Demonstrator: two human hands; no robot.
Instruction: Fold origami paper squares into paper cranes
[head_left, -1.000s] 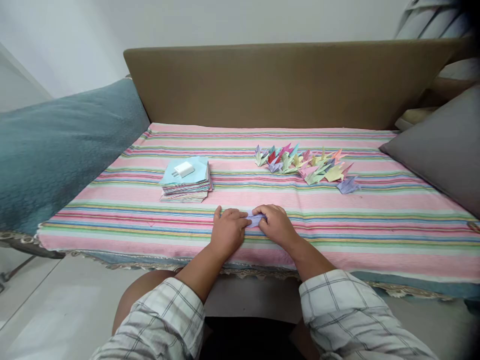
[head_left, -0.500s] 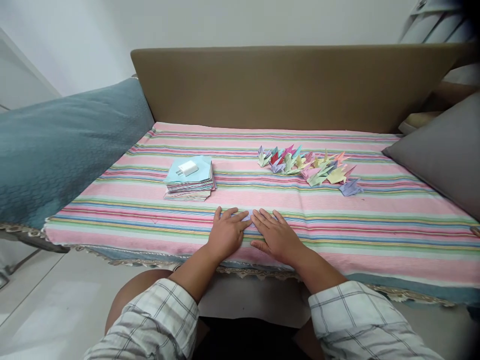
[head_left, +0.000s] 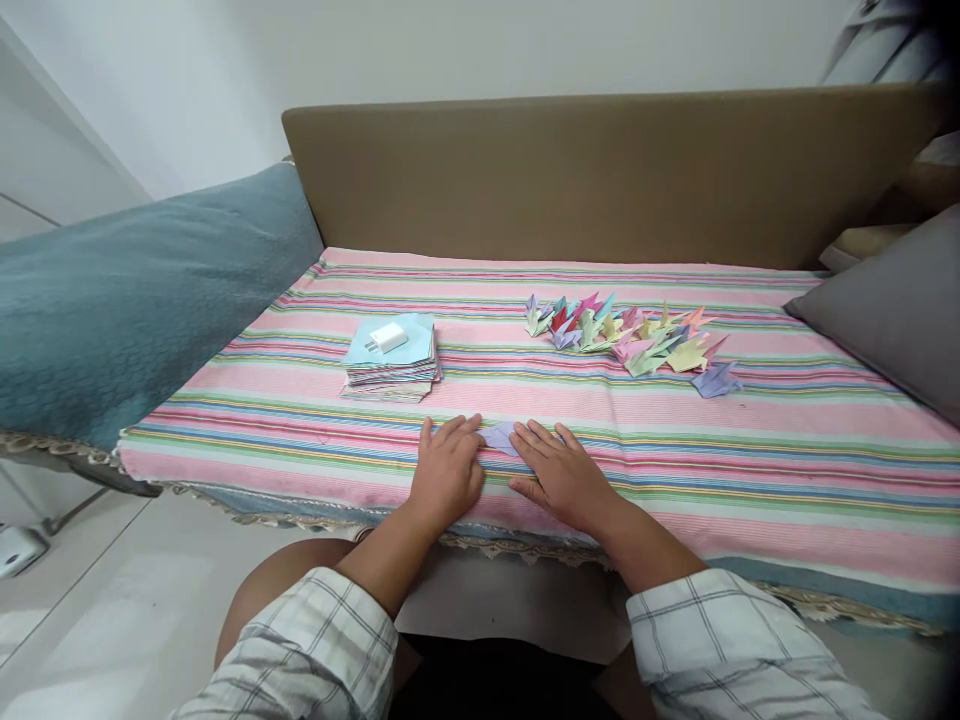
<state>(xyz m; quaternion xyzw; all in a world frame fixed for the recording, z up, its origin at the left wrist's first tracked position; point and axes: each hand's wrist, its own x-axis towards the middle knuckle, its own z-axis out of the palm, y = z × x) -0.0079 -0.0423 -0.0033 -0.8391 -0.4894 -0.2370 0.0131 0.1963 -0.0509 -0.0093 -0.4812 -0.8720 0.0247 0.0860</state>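
A folded piece of pale purple paper lies flat on the striped cloth, partly hidden under my fingers. My left hand rests at its left side with the fingers stretched forward. On its right end my right hand lies flat, fingertips pressing the paper and thumb held apart. Beyond my left hand stands a stack of square coloured paper, light blue on top. A white charger plug sits on that stack.
Several folded paper cranes in many colours are grouped beyond my right hand, a purple crane nearest. A brown backrest rises behind. The blue-covered armrest bounds the left, a grey cushion the right.
My hands have moved apart, the left one shifting leftward along the paper, so more of the purple paper shows between them. The whole view has shifted slightly.
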